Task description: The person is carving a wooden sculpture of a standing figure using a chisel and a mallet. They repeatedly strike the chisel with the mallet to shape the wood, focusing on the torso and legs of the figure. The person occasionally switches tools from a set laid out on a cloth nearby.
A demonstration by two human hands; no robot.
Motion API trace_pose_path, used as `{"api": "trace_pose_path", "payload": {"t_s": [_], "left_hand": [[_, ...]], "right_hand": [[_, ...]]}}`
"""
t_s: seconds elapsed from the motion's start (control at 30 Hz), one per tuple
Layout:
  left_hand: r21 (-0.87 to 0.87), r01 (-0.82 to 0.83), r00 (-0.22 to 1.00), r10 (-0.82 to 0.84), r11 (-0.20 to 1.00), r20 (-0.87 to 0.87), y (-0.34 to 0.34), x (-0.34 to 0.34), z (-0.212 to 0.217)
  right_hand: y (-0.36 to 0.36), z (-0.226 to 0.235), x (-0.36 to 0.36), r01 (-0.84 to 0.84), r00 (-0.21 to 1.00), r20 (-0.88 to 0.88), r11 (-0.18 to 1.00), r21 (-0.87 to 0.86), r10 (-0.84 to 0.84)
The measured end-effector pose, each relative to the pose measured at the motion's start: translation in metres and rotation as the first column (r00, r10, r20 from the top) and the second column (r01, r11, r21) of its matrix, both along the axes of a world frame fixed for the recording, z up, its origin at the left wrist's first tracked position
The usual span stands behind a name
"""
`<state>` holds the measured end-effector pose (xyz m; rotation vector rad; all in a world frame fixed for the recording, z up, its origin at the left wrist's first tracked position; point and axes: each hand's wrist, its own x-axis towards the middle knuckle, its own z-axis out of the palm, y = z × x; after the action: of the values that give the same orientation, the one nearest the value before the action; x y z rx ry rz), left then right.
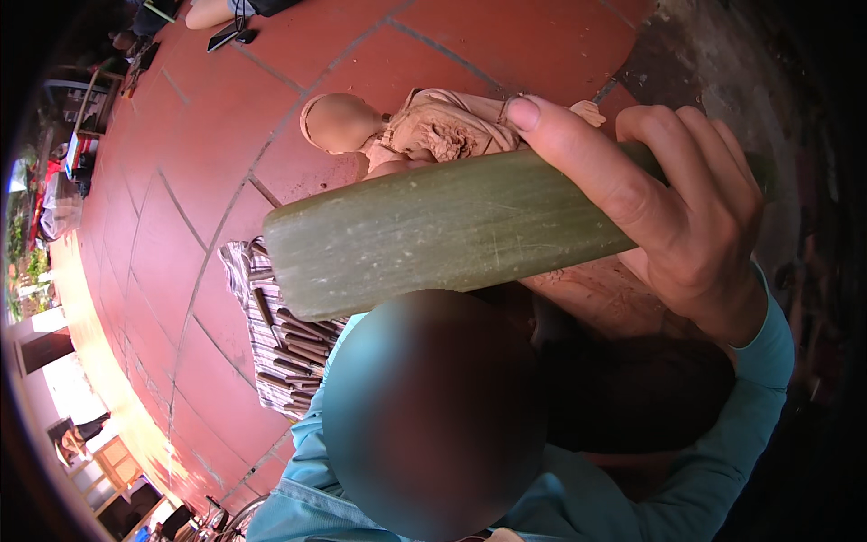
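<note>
My right hand (pixel 691 212) is raised close in front of me, its thumb and fingers closed round one end of a long greenish slab (pixel 442 230). The slab has fine lengthwise streaks, pale specks and scratches, and its free end points left. Behind it on the floor lies a light-brown carved figure (pixel 433 122) with a rounded head and folded drapery; its middle is rough and partly covered by the slab. More light-brown carved material (pixel 601 294) shows below the slab, under my hand. My left hand does not show.
Left of my body, a striped cloth (pixel 239 266) on the red tiled floor (pixel 194 194) bears several dark-handled carving tools (pixel 293 352). A phone (pixel 222 37) lies at the far left beside another person's bare limb (pixel 209 13). Bicycle parts (pixel 237 522) show at the lower left.
</note>
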<state>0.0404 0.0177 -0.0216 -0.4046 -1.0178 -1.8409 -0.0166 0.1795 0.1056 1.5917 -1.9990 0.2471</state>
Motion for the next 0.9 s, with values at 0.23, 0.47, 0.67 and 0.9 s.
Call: {"api": "trace_pose_path", "payload": {"t_s": [0.23,0.47,0.67,0.9], "left_hand": [[-0.180,-0.417,0.854,0.316,0.891,-0.414,0.022,0.011,-0.007],[-0.733,-0.253,0.967,0.137,0.632,-0.216,0.026,0.009,-0.002],[-0.673,-0.306,0.952,0.237,0.673,-0.195,0.029,0.007,-0.012],[-0.617,-0.354,0.934,0.294,0.703,-0.202,0.024,0.005,-0.015]], "right_hand": [[0.035,-0.004,-0.009,0.117,0.971,0.202,0.991,0.066,-0.128],[0.109,-0.030,0.012,0.374,0.848,0.334,0.911,0.176,-0.412],[0.093,-0.035,0.007,0.340,0.906,0.228,0.933,0.115,-0.358],[0.084,-0.038,0.008,0.217,0.942,0.247,0.974,0.069,-0.228]]}}
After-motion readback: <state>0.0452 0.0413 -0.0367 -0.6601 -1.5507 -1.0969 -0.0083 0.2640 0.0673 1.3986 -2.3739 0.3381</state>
